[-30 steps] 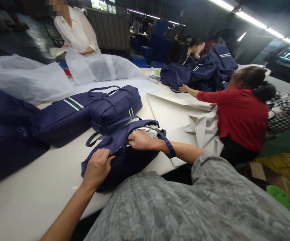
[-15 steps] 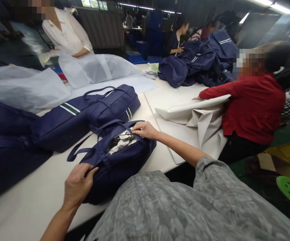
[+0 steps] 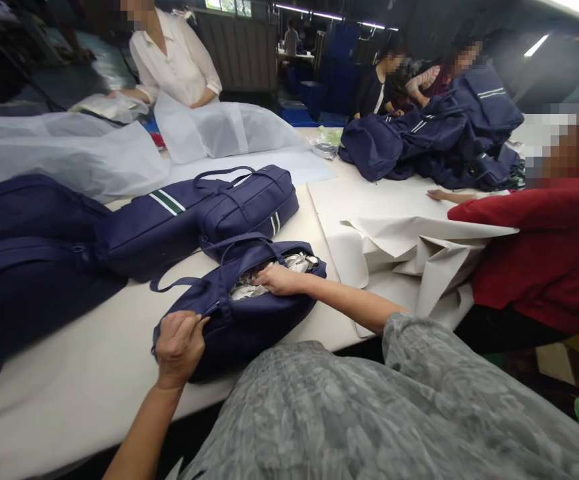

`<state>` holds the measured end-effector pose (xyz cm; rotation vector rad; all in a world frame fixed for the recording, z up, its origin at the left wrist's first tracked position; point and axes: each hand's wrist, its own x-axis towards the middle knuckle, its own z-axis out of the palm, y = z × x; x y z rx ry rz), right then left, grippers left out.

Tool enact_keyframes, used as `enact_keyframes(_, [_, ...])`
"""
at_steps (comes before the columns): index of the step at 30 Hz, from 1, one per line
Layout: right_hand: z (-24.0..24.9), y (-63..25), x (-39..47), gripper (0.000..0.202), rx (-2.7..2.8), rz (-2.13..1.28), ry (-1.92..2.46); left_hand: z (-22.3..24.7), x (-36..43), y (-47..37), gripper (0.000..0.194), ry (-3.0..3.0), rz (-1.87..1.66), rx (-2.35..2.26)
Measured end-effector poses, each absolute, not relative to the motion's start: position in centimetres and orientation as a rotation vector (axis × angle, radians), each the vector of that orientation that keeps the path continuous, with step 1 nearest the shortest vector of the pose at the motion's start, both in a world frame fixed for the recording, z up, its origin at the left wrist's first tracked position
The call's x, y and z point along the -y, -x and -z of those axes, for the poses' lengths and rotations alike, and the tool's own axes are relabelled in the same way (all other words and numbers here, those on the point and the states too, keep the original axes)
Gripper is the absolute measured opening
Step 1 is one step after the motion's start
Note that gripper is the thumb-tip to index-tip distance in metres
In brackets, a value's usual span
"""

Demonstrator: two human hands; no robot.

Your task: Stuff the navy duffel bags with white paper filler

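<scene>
A navy duffel bag (image 3: pixel 264 333) lies on the table right in front of me, its top opening unzipped and crumpled paper (image 3: pixel 299 263) showing inside. At the bag's near left end, my left hand (image 3: pixel 180 343) is closed on the fabric beside the zipper. My right hand (image 3: pixel 282 279) reaches across into the opening, fingers bent onto the crumpled paper; their tips are partly hidden. The bag's straps (image 3: pixel 184 283) arch over and beside the opening.
More navy bags (image 3: pixel 154 227) lie behind and left. Translucent plastic sheeting (image 3: pixel 224 133) covers the far side. A heap of navy bags (image 3: pixel 429 140) lies far right. Folded off-white sheet material (image 3: pixel 409 247) lies right, by a co-worker in a red top (image 3: pixel 544 247). Other people stand across the table.
My right hand has moved from the opening's far edge down onto the paper inside. My left hand still grips the bag's end. The whole view has turned left.
</scene>
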<state>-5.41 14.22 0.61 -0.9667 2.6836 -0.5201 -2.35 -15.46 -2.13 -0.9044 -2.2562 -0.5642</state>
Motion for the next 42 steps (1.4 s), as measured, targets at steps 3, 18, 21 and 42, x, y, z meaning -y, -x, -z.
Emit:
enact_keyframes(3, [-0.9, 5.8, -13.4, 0.025, -2.700, 0.539, 0.963, 2.1, 15.6, 2.5, 0.013, 0.961, 0.590, 2.153])
enact_keyframes(18, [-2.6, 3.9, -7.1, 0.008, -1.903, 1.707, -0.091, 1.4, 15.3, 1.6, 0.014, 0.974, 0.671, 2.145])
enact_keyframes(21, [-2.5, 4.5, -7.6, 0.021, -1.797, 1.693, -0.006, 1.5, 15.2, 1.7, 0.016, 0.996, 0.667, 2.142])
enact_keyframes(42, [-7.2, 3.4, -8.7, 0.019, -2.728, 0.872, 0.362, -1.3, 13.9, 1.9, 0.019, 1.075, 0.553, 2.094])
